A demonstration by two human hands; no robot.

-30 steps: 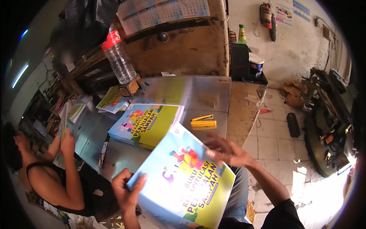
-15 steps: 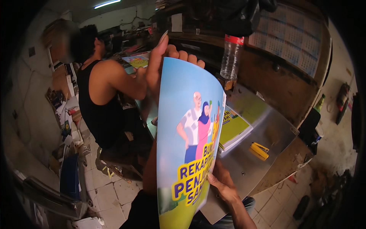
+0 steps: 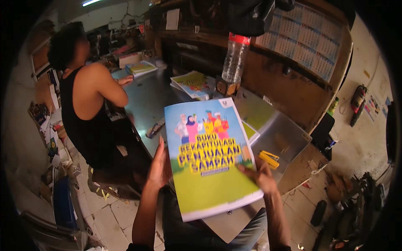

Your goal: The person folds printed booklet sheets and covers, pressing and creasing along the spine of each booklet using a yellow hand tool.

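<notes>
I hold a booklet [image 3: 209, 188] with a blue and green cover, cartoon figures and yellow lettering, face up above the table's near end. My left hand [image 3: 158, 169] supports its left edge, thumb pointing up alongside and fingers hidden behind it. On the opposite edge, my right hand [image 3: 264, 178] grips with the thumb on the cover and the fingers underneath. Just beyond the right hand lies a yellow stapler [image 3: 268, 159] on the metal tabletop. Another green booklet [image 3: 251, 133] shows partly from behind the held one.
Similar booklets [image 3: 193, 83] are stacked farther back, with more [image 3: 141, 67] near a person in a black tank top [image 3: 90, 100] at the left. A plastic bottle [image 3: 235, 58] stands on a small box [image 3: 227, 87]. The metal table [image 3: 289, 138] ends at the right.
The booklet has swung down from a raised, sideways tilt to lie face up. My left hand came down from its top to its left edge. The view has shifted right.
</notes>
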